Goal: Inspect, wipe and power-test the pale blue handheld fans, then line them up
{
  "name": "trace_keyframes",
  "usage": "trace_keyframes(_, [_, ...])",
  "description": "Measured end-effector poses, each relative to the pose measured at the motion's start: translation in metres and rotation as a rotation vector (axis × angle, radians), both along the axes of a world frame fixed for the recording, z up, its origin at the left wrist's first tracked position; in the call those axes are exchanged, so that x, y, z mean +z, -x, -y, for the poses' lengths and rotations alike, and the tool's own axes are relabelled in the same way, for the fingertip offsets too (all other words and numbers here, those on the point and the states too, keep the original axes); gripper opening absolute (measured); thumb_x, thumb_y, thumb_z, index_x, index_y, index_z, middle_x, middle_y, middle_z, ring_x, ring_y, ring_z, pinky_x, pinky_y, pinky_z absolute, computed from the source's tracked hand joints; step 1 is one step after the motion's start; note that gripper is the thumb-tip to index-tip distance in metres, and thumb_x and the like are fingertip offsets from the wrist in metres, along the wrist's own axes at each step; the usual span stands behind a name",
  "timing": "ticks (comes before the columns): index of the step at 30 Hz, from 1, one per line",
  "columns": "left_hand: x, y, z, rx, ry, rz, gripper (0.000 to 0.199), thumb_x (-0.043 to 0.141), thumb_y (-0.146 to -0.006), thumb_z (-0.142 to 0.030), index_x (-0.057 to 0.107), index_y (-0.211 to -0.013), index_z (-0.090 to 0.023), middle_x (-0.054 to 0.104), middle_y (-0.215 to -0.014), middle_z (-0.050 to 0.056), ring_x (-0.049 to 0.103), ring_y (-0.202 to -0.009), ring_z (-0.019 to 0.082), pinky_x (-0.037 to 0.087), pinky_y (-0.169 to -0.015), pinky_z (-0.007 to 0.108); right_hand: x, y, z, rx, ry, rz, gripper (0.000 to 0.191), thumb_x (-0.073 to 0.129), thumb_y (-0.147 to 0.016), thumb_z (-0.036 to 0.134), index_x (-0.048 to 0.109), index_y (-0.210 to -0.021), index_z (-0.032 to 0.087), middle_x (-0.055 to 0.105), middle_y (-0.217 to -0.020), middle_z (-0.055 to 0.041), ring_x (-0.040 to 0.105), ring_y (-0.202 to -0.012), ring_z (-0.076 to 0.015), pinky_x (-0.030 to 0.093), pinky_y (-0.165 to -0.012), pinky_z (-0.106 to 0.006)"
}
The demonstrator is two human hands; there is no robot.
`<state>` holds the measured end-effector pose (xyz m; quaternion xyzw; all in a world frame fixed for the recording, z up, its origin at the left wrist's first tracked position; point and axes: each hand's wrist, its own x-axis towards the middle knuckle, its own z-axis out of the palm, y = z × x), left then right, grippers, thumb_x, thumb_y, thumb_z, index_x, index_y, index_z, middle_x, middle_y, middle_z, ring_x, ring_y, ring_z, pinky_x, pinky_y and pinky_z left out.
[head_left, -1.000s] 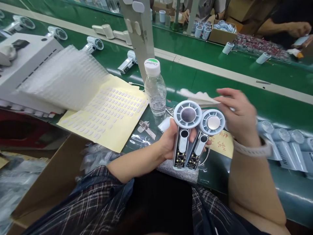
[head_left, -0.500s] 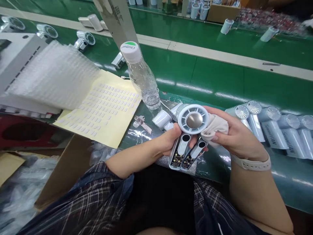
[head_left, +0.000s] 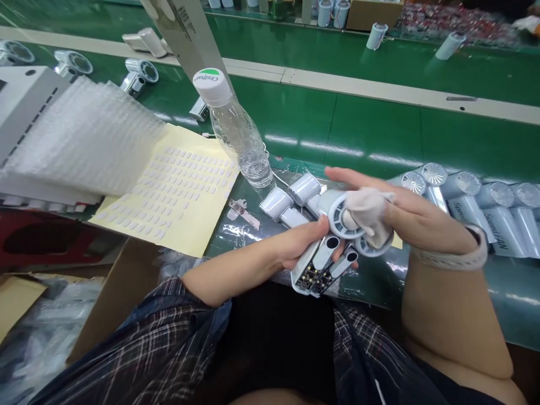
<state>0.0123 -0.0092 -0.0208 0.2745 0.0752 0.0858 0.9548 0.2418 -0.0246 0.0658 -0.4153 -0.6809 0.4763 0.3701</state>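
My left hand is closed around two pale blue handheld fans, held side by side. Bare circuit boards show in their open handles, below a white strip with a black oval. In my right hand is a bunched white cloth, pressed over the front of the nearer round fan head. The cloth hides much of that head's centre, and the second fan head shows partly beneath it. Just beyond my left hand, two more fans lie on the table. A small metal blade-like piece rests beside them.
A water bottle stands near a yellow sheet of white stickers. Bubble wrap covers a white box at left. Several finished-looking fans line the right side. A slanted post rises behind the bottle.
The cloth has moved from the fan head's right edge onto its front. The fans have tilted rightward, and the second head has come into view. My right hand has turned over them.
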Motion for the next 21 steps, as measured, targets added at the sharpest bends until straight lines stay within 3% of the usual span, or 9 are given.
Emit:
trace_keyframes(4, [-0.011,0.000,0.002,-0.096,0.011,-0.052,0.085,0.077,-0.061,-0.097,0.072,-0.072,-0.013,0.077,-0.082,0.013,0.077,-0.083,0.024,0.064,-0.069,0.029,0.009,0.002,-0.014,0.244,0.140,0.136,0.057,0.079,-0.096,0.052,0.071,-0.149,0.032,0.069,-0.155,-0.0052,0.065,-0.145,-0.0325,0.059,-0.117,-0.047])
trace_keyframes(7, [-0.012,0.000,0.001,-0.038,-0.014,-0.067,0.078,0.085,-0.064,-0.089,0.073,-0.074,-0.012,0.073,-0.074,0.009,0.076,-0.080,0.023,0.063,-0.069,0.028,0.016,0.014,-0.013,0.199,0.071,0.230,0.047,0.085,-0.087,0.041,0.079,-0.133,0.033,0.074,-0.147,-0.0027,0.068,-0.140,-0.0328,0.059,-0.116,-0.046])
trace_keyframes(10, [-0.010,0.000,-0.002,-0.016,0.007,-0.046,0.071,0.087,-0.071,-0.082,0.072,-0.075,-0.012,0.074,-0.074,0.009,0.076,-0.076,0.022,0.063,-0.070,0.029,0.017,0.031,-0.009,0.054,0.036,0.258,0.033,0.081,-0.091,0.048,0.081,-0.119,0.031,0.081,-0.125,-0.0033,0.079,-0.110,-0.0297,0.067,-0.091,-0.040])
trace_keyframes(13, [-0.007,0.000,-0.003,-0.013,0.044,-0.056,0.078,0.081,-0.069,-0.090,0.071,-0.073,-0.013,0.078,-0.081,0.012,0.077,-0.080,0.023,0.064,-0.073,0.031,0.009,0.044,-0.007,-0.134,0.021,0.309,0.044,0.060,-0.104,0.066,0.081,-0.107,0.027,0.079,-0.086,-0.0032,0.074,-0.070,-0.0229,0.057,-0.064,-0.035])
trace_keyframes(16, [0.000,0.001,-0.005,0.068,-0.005,-0.059,0.082,0.080,-0.062,-0.094,0.071,-0.069,-0.013,0.078,-0.082,0.012,0.077,-0.081,0.022,0.064,-0.075,0.029,-0.001,0.044,-0.005,-0.500,-0.209,0.386,0.053,0.051,-0.108,0.067,0.079,-0.097,0.024,0.074,-0.077,-0.0061,0.068,-0.068,-0.0234,0.052,-0.067,-0.039])
trace_keyframes(19, [0.012,0.003,-0.010,0.191,-0.064,0.021,0.082,0.082,-0.059,-0.095,0.070,-0.065,-0.013,0.079,-0.085,0.013,0.078,-0.087,0.023,0.065,-0.078,0.030,-0.005,0.035,0.007,-0.818,-0.314,0.115,0.033,0.064,-0.107,0.053,0.079,-0.099,0.024,0.072,-0.083,-0.0073,0.066,-0.069,-0.0230,0.050,-0.063,-0.041])
trace_keyframes(21, [0.020,0.005,-0.013,0.265,-0.071,0.057,0.083,0.081,-0.057,-0.096,0.068,-0.063,-0.015,0.078,-0.084,0.012,0.079,-0.093,0.026,0.066,-0.077,0.032,-0.007,0.032,0.020,-0.827,-0.309,-0.207,0.009,0.078,-0.101,0.037,0.077,-0.101,0.028,0.065,-0.077,-0.0022,0.055,-0.056,-0.0171,0.041,-0.049,-0.036])
